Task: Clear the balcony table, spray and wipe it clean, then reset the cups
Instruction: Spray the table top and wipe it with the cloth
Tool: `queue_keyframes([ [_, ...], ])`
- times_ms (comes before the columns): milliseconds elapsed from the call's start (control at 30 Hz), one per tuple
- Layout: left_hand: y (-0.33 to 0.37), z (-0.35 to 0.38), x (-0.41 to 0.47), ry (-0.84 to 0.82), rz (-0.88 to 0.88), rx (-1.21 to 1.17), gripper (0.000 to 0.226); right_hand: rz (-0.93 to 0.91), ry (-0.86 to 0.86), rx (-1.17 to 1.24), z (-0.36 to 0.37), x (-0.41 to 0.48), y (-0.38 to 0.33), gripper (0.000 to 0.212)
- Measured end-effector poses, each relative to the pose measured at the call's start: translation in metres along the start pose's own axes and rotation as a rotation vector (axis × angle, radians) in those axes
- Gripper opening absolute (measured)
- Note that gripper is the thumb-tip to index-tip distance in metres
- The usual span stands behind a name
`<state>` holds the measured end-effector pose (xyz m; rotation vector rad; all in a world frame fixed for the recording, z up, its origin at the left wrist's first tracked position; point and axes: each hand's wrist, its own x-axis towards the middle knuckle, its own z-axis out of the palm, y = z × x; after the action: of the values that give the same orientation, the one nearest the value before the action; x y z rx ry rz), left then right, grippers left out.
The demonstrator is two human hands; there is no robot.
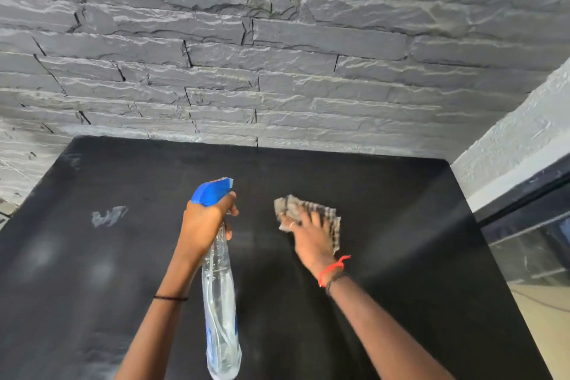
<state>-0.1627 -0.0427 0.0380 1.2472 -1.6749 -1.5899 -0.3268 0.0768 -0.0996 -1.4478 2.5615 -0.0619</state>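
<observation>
Spray bottle (220,302), lower centre, gripped at neck by left hand (205,222); right hand (311,239), seemingly flat-fingered though blurred, presses checked cloth (320,210) onto black table (401,241), frame centre.

Lower view: table (401,225), far edge against back wall (277,55). Over table's middle, left hand (203,219) grips spray bottle (220,302) at neck; nozzle end toward back wall, body running back toward person. Just right of it, right hand (311,234) presses flat on cloth (308,210); cloth on tabletop, poking out beyond fingers. Smear (108,215) on table, well left of spray bottle. Side wall (509,145) right of table, glass panel (530,244) below it, beyond table's right edge.
</observation>
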Motion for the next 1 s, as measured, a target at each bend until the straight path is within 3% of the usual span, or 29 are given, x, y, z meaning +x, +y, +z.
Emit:
queue_keyframes([
  [200, 0.006, 0.006, -0.015, 0.007, 0.041, -0.025, 0.020, -0.112, 0.032, 0.053, 0.040, -0.134, -0.002, 0.061],
  [333, 0.003, 0.005, -0.037, -0.005, 0.046, -0.019, 0.025, 0.084, 0.073, 0.053, 0.035, -0.191, 0.059, 0.073],
  [467, -0.004, -0.003, -0.058, -0.008, 0.058, -0.006, 0.021, 0.215, 0.039, 0.056, 0.018, -0.155, 0.101, 0.084],
  [633, -0.020, -0.013, -0.096, -0.017, 0.044, 0.023, 0.023, 0.146, -0.027, 0.052, 0.001, -0.126, 0.036, 0.066],
  [833, -0.031, -0.021, -0.131, -0.009, 0.053, 0.029, 0.026, -0.080, -0.071, 0.017, 0.045, -0.217, -0.033, 0.053],
  [900, -0.033, -0.023, -0.141, -0.003, 0.052, 0.016, 0.027, -0.141, -0.075, 0.019, 0.060, -0.263, -0.031, 0.059],
  [1000, -0.037, -0.029, -0.155, 0.009, 0.043, 0.012, 0.027, -0.069, -0.069, -0.020, 0.066, -0.320, 0.000, 0.074],
])
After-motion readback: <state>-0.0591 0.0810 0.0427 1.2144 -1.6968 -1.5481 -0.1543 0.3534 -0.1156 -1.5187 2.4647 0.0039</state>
